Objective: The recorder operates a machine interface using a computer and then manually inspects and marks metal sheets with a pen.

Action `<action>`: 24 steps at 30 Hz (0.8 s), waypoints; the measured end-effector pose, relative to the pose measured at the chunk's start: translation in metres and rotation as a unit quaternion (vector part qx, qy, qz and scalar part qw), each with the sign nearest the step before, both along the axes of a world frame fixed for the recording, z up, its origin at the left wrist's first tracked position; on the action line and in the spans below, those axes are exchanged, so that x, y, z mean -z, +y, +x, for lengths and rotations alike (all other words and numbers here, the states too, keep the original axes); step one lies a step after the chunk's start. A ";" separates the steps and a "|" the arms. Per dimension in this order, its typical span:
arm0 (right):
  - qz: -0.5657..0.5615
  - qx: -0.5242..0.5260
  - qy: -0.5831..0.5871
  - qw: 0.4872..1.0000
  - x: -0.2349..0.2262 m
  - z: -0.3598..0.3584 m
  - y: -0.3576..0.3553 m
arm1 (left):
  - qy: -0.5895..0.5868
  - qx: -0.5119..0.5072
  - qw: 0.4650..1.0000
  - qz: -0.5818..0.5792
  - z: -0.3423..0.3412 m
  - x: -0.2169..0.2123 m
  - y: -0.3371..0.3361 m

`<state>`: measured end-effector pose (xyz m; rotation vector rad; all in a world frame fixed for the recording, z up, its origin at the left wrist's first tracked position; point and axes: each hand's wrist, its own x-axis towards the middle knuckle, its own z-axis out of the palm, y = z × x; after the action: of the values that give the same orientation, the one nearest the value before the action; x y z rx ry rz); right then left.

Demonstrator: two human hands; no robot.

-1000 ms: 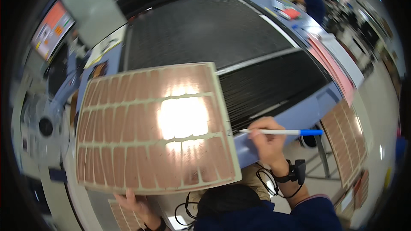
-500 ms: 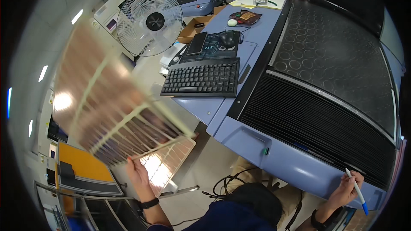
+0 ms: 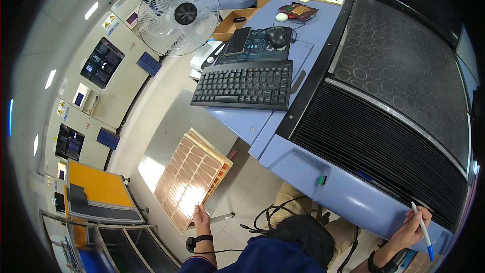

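Since half a second ago: copper-coloured sheet (image 3: 192, 179) brought down from raised, tilted position at upper left; now laid on metal side table (image 3: 166, 136) at person's left. Pen hand little changed, low right.

Left to right:
- Wall of grey cabinets with small dark screens (image 3: 101, 63), far left. Orange-topped cart (image 3: 101, 189) below.
- Desk fan (image 3: 177, 15) with wire guard, upper left centre.
- Copper-coloured sheet flat on side table, seemingly atop a second like sheet whose edge showed at upper side. Long axis diagonal, near corner low by the hand, far corner pointing up-right toward desk. Printed rectangular cells in rows.
- Left hand (image 3: 201, 218), wrist strap on, at near lower edge of sheet. Fingers together, resting on or pinching that edge; grip proper not resolvable. Sheet extended up and away from fingertips. Clearly the nearer hand; other well apart across the body.
- Black keyboard (image 3: 245, 85) on blue desk (image 3: 252, 124); phone, mouse beyond.
- Large dark machine bed (image 3: 384, 136), ribbed near, ringed far.
- Right hand (image 3: 411, 227) at machine's lower front edge, fingers closed round white pen (image 3: 422, 232) with blue end; blue end down-right, white end up-left, near machine edge.
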<state>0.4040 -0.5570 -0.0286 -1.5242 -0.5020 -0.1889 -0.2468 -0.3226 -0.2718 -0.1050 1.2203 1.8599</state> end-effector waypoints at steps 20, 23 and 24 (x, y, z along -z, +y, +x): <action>-0.015 0.025 -0.048 0.998 -0.002 -0.007 0.008 | 0.123 0.191 0.940 -0.255 0.012 -0.010 -0.007; -0.013 0.022 -0.034 0.999 -0.007 -0.005 -0.003 | 0.113 0.199 0.957 -0.176 0.015 0.016 -0.003; 0.002 0.027 -0.032 0.999 -0.009 -0.003 -0.010 | 0.093 0.186 0.966 -0.151 0.030 0.025 0.005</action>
<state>0.4011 -0.5671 -0.0199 -1.5328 -0.5114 -0.2822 -0.2173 -0.3177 -0.2972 0.1279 1.5316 1.3744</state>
